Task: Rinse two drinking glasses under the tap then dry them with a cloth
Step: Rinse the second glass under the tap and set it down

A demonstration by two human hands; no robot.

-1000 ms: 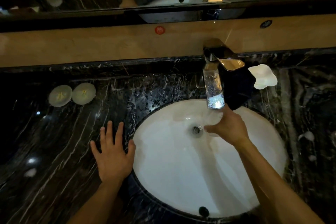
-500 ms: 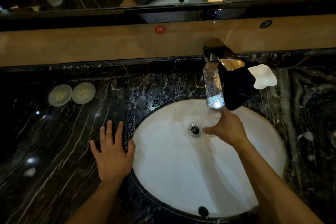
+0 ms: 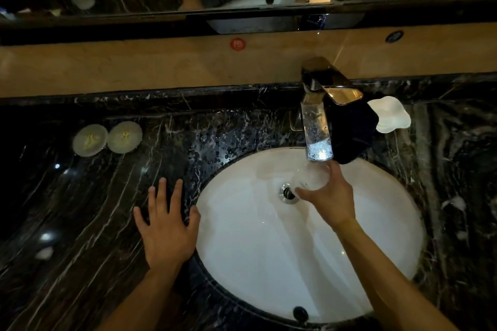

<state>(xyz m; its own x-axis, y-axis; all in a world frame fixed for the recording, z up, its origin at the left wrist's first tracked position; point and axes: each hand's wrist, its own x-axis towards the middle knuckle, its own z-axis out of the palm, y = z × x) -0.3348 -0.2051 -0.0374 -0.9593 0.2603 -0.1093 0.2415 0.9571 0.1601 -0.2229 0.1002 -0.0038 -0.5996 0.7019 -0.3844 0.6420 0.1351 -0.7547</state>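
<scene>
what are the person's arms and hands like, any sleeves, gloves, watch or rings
Both forearms are bare as far as the frame shows, with no sleeve in view. The left hand and right hand wear no gloves. No watch, bracelet or wristband shows at either wrist, and no ring is visible on the fingers, though the dim light makes small items hard to rule out.

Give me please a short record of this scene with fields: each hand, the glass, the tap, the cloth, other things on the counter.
left hand: flat on the dark marble counter, fingers spread
right hand: holds a clear glass over the basin
glass: under the spout, hard to see clearly
tap: chrome, spout over the basin
cloth: dark, beside the tap
other: two round coasters, white dish
</scene>
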